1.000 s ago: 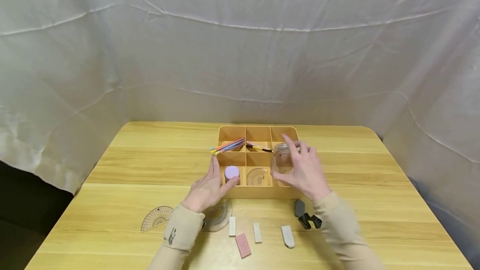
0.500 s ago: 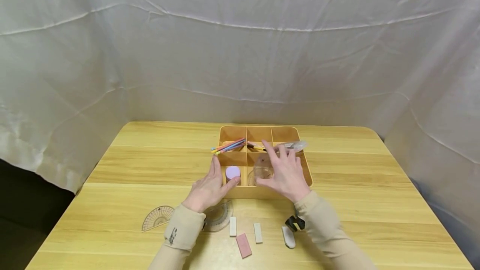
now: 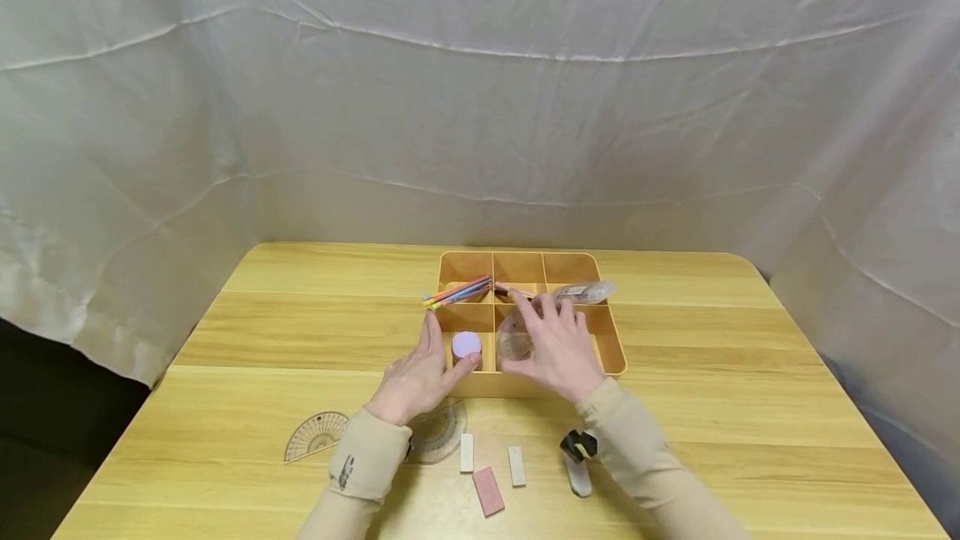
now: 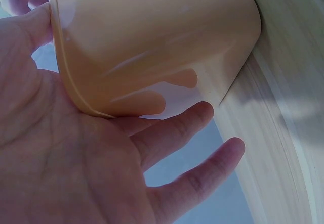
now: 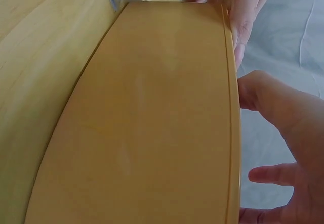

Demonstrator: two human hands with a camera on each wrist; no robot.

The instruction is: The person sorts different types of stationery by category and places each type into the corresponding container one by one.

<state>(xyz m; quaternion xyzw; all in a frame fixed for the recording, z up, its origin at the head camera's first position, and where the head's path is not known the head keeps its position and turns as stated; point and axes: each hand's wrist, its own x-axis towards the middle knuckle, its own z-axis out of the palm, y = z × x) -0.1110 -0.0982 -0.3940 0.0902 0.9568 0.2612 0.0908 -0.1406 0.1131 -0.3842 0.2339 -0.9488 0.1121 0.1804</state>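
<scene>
My left hand (image 3: pixel 412 377) rests at the near left corner of an orange compartment organizer (image 3: pixel 480 386). Its thumb lies over the front rim, and its fairly straight fingers lie along the outer left wall. A purple round-topped item (image 3: pixel 466 346) stands in the compartment beside that thumb. Over the front middle compartment, my right hand (image 3: pixel 558 348) holds a clear round plastic disc (image 3: pixel 513 337) between thumb and fingers, partly covering it. A protractor inside that compartment is hidden now. In the right wrist view, the organizer's front wall blocks the disc.
Colored pencils (image 3: pixel 457 292) lean across the back left compartment. A clear plastic packet (image 3: pixel 588 292) overhangs the back right one. On the table lie a protractor (image 3: pixel 315 435), a round clear protractor (image 3: pixel 441 433), a pink eraser (image 3: pixel 488 491) and several white erasers (image 3: pixel 517 466).
My right hand has moved left with the clear disc, from the front right compartment to the front middle one. My left hand and the organizer stay in place.
</scene>
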